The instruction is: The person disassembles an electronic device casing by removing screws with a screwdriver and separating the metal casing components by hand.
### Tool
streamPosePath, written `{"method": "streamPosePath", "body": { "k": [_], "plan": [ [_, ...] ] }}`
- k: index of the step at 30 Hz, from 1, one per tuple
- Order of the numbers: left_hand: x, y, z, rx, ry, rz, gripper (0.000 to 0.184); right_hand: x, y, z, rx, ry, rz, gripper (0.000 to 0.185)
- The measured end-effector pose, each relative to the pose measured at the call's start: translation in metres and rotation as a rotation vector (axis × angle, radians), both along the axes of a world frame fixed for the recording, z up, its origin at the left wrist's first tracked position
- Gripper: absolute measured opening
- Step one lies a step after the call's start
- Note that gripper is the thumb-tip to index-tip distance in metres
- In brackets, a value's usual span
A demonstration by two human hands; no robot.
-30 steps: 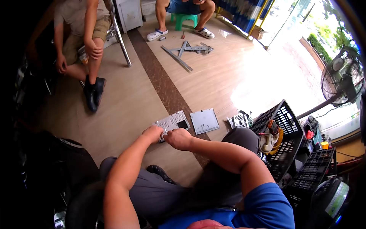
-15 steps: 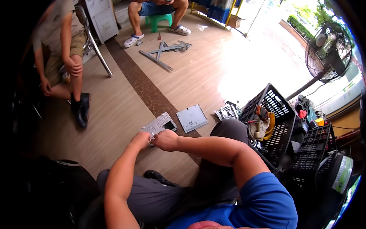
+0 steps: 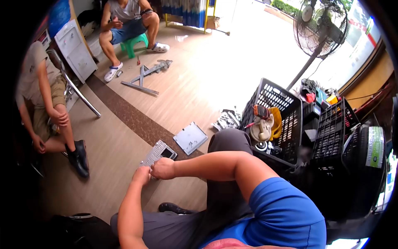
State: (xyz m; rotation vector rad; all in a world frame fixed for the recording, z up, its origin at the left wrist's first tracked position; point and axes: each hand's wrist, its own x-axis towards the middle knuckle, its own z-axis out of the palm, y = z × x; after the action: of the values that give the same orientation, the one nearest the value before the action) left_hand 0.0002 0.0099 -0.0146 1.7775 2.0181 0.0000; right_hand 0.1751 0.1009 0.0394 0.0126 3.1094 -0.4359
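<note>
A grey metal panel [image 3: 153, 152] with rows of slots and a dark rectangular opening is in front of me, low over the floor. My left hand [image 3: 141, 175] is closed at its near corner, with the fingertips on the panel's edge. Right beside it, my right hand [image 3: 163, 168] makes a fist against the same near edge. Whatever its fingers grip is hidden from me. Just beyond lies a flat, pale grey metal cover [image 3: 190, 138], apart from both hands.
To the right, a black plastic crate [image 3: 292, 110] holds a multimeter [image 3: 261, 111] and yellow and white items. Metal scraps [image 3: 227, 120] lie before it. Metal bars [image 3: 140, 88] lie farther off. Two people sit nearby, one on a green stool [image 3: 132, 45]. A fan [image 3: 321, 29] stands behind.
My view has shifted, so the floor items appear farther left and mostly lower. Both hands stay together at the panel's near edge. The person on the stool now holds their hands apart.
</note>
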Motion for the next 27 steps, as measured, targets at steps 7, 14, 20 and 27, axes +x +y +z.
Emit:
{"method": "streamPosePath", "body": {
  "k": [7,14,20,27],
  "plan": [
    [-0.002,-0.012,0.006,-0.003,-0.008,-0.021,0.01,0.0,-0.008,-0.004,0.014,0.048,0.025,0.016],
    [0.0,-0.013,0.012,-0.012,0.014,-0.047,0.011,-0.003,-0.01,-0.005,-0.005,0.025,0.014,0.016],
    [-0.002,-0.013,0.011,-0.019,-0.003,-0.026,0.009,-0.001,-0.01,0.0,-0.007,0.017,0.022,0.017],
    [-0.002,-0.012,0.01,-0.011,-0.007,-0.027,0.009,-0.004,-0.008,-0.006,-0.015,0.021,0.003,0.016]
  ]
}}
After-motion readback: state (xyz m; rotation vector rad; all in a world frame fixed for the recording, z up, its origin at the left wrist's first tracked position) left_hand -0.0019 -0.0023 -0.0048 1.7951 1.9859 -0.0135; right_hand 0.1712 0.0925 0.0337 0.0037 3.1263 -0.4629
